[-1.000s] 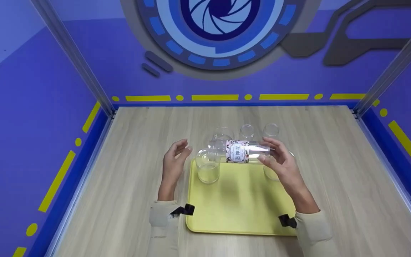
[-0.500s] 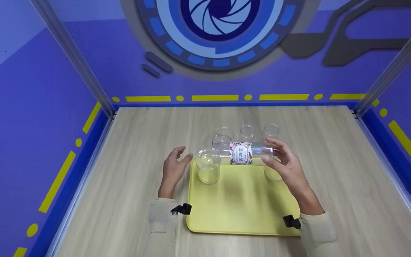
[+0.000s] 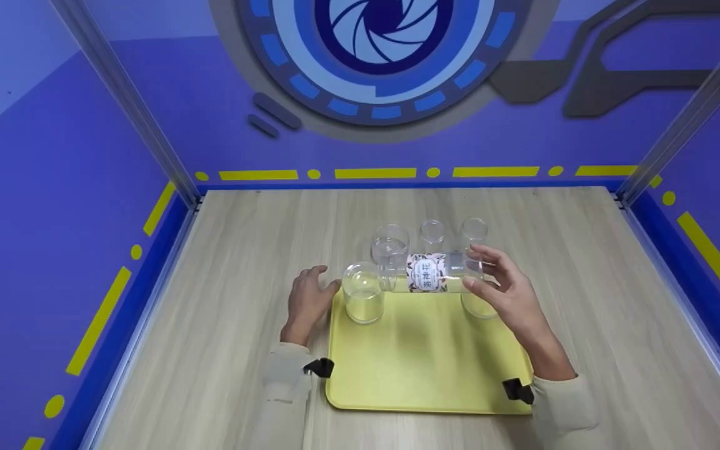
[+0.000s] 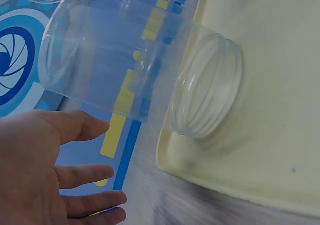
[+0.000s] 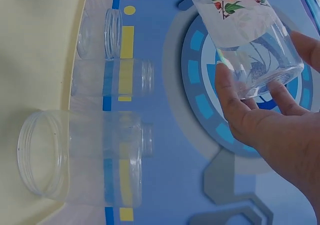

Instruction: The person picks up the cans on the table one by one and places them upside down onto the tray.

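Note:
A clear jar with a floral label lies sideways in the air above the tray's far part. My right hand grips it at its base, fingers and thumb spread around that end in the right wrist view. Its other end overlaps an inverted clear jar, which stands threaded mouth down at the left of the yellow tray. My left hand is beside that standing jar, fingers apart and holding nothing. In the left wrist view, the thumb is close to the inverted jar's wall.
Another inverted jar stands at the tray's far right, partly behind my right hand in the head view. Beyond the tray are a wide clear jar and two narrower ones. Blue panels enclose the wooden table.
My right hand has moved the labelled jar slightly right and nearer to me, and the label has turned a little. My left hand has lowered slightly beside the standing jar.

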A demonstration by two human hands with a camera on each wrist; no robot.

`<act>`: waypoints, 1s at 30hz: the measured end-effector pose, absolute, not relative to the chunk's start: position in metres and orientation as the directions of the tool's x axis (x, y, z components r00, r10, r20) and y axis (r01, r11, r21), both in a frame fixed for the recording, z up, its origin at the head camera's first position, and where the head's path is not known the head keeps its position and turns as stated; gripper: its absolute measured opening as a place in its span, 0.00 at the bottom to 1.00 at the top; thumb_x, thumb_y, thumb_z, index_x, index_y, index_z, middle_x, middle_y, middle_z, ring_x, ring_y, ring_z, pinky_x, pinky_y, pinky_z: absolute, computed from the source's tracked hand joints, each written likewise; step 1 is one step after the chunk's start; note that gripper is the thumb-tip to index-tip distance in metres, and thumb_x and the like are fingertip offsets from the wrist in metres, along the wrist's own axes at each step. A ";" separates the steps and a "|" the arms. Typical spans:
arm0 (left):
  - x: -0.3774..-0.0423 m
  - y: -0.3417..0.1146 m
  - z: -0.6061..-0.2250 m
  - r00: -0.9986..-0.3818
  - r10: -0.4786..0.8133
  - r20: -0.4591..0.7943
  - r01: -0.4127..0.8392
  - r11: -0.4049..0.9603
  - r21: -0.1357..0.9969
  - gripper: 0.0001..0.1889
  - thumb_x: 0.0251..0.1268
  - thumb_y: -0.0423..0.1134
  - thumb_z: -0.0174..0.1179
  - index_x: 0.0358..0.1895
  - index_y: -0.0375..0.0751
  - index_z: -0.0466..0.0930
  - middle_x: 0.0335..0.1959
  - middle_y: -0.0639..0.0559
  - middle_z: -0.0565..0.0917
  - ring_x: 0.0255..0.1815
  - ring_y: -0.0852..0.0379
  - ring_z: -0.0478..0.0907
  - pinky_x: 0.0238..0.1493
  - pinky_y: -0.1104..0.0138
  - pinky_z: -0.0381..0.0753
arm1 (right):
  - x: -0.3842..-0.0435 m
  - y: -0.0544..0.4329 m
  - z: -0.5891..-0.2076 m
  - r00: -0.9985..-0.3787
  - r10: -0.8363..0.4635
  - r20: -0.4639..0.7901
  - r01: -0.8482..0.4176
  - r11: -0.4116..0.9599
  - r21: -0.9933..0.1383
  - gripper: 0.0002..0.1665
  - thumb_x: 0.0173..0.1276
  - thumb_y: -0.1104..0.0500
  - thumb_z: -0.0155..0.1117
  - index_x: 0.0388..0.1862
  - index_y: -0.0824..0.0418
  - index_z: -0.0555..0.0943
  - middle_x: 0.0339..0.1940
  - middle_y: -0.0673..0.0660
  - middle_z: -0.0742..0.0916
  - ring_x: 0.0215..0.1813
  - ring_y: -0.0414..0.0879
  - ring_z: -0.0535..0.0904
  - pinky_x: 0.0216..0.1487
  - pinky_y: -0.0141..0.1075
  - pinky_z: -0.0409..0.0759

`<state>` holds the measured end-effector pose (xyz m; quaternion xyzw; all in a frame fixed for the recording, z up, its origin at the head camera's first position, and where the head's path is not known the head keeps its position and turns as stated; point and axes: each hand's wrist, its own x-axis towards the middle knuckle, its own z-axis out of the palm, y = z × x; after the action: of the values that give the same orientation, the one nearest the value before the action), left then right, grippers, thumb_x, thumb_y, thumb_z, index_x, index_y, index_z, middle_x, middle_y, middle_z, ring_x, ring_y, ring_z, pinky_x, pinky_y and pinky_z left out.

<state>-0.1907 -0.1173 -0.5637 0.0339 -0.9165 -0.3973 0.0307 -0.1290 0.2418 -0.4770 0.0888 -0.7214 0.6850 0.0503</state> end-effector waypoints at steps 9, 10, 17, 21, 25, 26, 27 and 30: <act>-0.192 -0.116 -0.570 -0.998 -0.062 -0.011 -0.053 0.742 0.668 0.27 0.70 0.46 0.68 0.66 0.32 0.82 0.66 0.34 0.79 0.68 0.35 0.75 0.66 0.44 0.75 | -0.127 0.246 -0.475 -0.977 -0.069 0.204 -0.210 0.101 -0.973 0.36 0.69 0.73 0.72 0.75 0.69 0.73 0.70 0.66 0.78 0.69 0.61 0.74 0.62 0.33 0.79; -0.192 -0.116 -0.571 -0.998 -0.060 -0.020 -0.058 0.746 0.664 0.27 0.70 0.46 0.68 0.66 0.32 0.81 0.66 0.34 0.79 0.69 0.35 0.75 0.67 0.44 0.75 | -0.126 0.246 -0.474 -0.977 -0.069 0.203 -0.210 0.108 -0.972 0.35 0.69 0.73 0.72 0.74 0.69 0.73 0.70 0.66 0.78 0.69 0.61 0.74 0.62 0.33 0.79; -0.191 -0.114 -0.577 -0.998 -0.041 -0.042 -0.058 0.775 0.630 0.27 0.71 0.44 0.67 0.66 0.30 0.81 0.67 0.32 0.78 0.69 0.34 0.74 0.67 0.44 0.75 | -0.122 0.250 -0.467 -0.977 -0.069 0.204 -0.212 0.151 -0.965 0.35 0.70 0.71 0.73 0.74 0.68 0.74 0.71 0.65 0.79 0.66 0.54 0.77 0.61 0.32 0.80; -0.191 -0.114 -0.579 -0.999 -0.032 -0.032 -0.045 0.792 0.608 0.25 0.71 0.44 0.67 0.65 0.30 0.82 0.65 0.32 0.79 0.68 0.34 0.75 0.65 0.44 0.76 | -0.119 0.252 -0.464 -0.976 -0.078 0.205 -0.216 0.193 -0.957 0.34 0.71 0.69 0.72 0.74 0.67 0.74 0.72 0.65 0.78 0.65 0.51 0.77 0.59 0.31 0.80; -0.191 -0.115 -0.582 -0.999 -0.024 -0.025 -0.034 0.802 0.596 0.25 0.71 0.43 0.65 0.65 0.30 0.82 0.65 0.32 0.79 0.68 0.34 0.75 0.65 0.43 0.77 | -0.117 0.254 -0.462 -0.974 -0.087 0.208 -0.223 0.241 -0.945 0.34 0.72 0.67 0.72 0.75 0.65 0.74 0.72 0.64 0.78 0.65 0.49 0.77 0.57 0.29 0.80; -0.191 -0.116 -0.583 -0.999 -0.021 -0.025 -0.032 0.805 0.593 0.26 0.71 0.43 0.65 0.65 0.30 0.81 0.65 0.32 0.79 0.68 0.34 0.75 0.65 0.43 0.76 | -0.116 0.254 -0.461 -0.974 -0.086 0.209 -0.225 0.252 -0.941 0.34 0.72 0.67 0.72 0.75 0.65 0.74 0.72 0.63 0.78 0.64 0.49 0.77 0.57 0.29 0.80; -0.191 -0.116 -0.583 -1.000 -0.017 -0.024 -0.028 0.806 0.591 0.26 0.71 0.43 0.64 0.66 0.30 0.81 0.65 0.32 0.79 0.68 0.33 0.75 0.64 0.42 0.77 | -0.115 0.254 -0.461 -0.974 -0.085 0.210 -0.225 0.265 -0.938 0.34 0.72 0.67 0.73 0.75 0.65 0.74 0.72 0.63 0.78 0.64 0.49 0.76 0.58 0.28 0.79; -0.190 -0.117 -0.584 -1.000 -0.004 -0.015 -0.012 0.813 0.582 0.27 0.70 0.42 0.63 0.67 0.30 0.80 0.65 0.31 0.78 0.68 0.32 0.74 0.64 0.41 0.77 | -0.113 0.255 -0.459 -0.974 -0.083 0.211 -0.227 0.304 -0.925 0.35 0.71 0.67 0.73 0.75 0.64 0.74 0.70 0.62 0.79 0.63 0.48 0.76 0.58 0.27 0.78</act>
<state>-0.1904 -0.1166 -0.5843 0.0042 -0.9522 -0.3054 -0.0065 -0.1130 0.2550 -0.4588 0.0963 -0.8050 0.5822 0.0615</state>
